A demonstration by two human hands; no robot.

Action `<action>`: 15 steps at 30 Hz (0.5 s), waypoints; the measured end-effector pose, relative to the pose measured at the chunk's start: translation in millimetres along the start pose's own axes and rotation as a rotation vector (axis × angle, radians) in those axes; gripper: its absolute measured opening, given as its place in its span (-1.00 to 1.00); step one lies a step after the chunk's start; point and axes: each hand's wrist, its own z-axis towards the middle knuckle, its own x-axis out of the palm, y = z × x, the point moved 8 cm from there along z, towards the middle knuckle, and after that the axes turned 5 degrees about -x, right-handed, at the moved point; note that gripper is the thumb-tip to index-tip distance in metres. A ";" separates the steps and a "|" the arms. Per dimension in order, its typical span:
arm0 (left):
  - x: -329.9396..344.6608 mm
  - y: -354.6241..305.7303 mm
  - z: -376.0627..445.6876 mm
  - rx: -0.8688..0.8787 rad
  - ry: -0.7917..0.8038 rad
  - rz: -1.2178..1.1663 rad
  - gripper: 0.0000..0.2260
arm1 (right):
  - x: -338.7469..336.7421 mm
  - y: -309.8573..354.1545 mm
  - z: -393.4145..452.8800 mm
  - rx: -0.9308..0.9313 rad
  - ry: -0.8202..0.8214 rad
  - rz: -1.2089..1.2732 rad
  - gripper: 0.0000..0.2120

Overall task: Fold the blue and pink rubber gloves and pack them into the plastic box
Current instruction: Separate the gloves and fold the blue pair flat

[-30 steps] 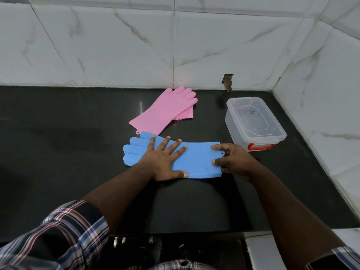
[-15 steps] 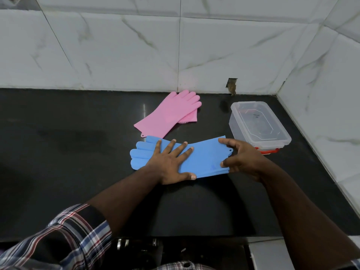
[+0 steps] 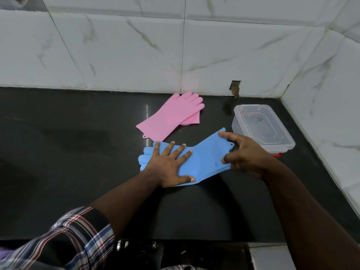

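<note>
The blue rubber gloves [image 3: 206, 154] lie stacked across the black counter [image 3: 78, 162], fingers to the left. My left hand [image 3: 171, 164] presses flat on their middle with fingers spread. My right hand [image 3: 243, 152] grips the cuff end and holds it raised off the counter. The pink gloves [image 3: 171, 115] lie flat behind them, near the back wall, fingers pointing away. The clear plastic box [image 3: 263, 127] with its lid on and a red latch stands to the right, just behind my right hand.
White marble tiled walls close the counter at the back and on the right, forming a corner behind the box. A small hole [image 3: 235, 89] is in the back wall. The counter's front edge runs below my forearms.
My right hand has lifted the blue gloves' cuff end up off the counter and toward the left. My left hand stays pressed on the middle. The camera has come closer.
</note>
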 end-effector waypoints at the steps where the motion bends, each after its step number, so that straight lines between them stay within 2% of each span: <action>1: 0.0 0.4 -0.1 -0.001 -0.006 -0.003 -0.16 | 4.5 5.8 0.2 -0.020 0.018 0.009 -0.23; 7: 0.6 1.3 -0.9 0.011 0.005 -0.021 -0.17 | 50.0 36.2 10.3 -0.120 0.116 0.023 -0.22; 11: -8.7 3.6 -7.1 0.012 -0.010 -0.069 -0.15 | 64.6 42.2 14.0 -0.124 0.105 0.018 -0.22; 15: -13.1 29.6 -25.9 -0.089 -0.072 -0.086 -0.13 | 69.0 47.7 15.9 -0.113 0.075 -0.050 -0.21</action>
